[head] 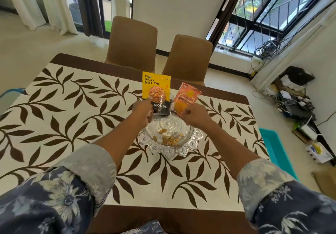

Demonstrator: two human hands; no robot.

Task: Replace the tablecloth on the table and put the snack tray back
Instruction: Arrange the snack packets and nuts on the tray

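Note:
A cream tablecloth (72, 117) with brown leaf print covers the table. On it, in the middle, sits a clear glass snack tray (190, 141) with scalloped rim and several loose almonds (170, 140) in its near half. My left hand (142, 111) is shut on the lower left corner of a yellow almond packet (156, 86), which stands upright at the tray's far edge. My right hand (194, 114) is closed into a fist over the tray's far right edge, in front of an orange snack packet (187, 97); whether it grips that packet is hidden.
Two brown chairs (133, 42) (189, 57) stand at the table's far side. A teal bin (274, 146) lies on the floor to the right. Cables and boxes (298, 102) clutter the right wall under the window. The table's brown border (163, 213) shows at the near edge.

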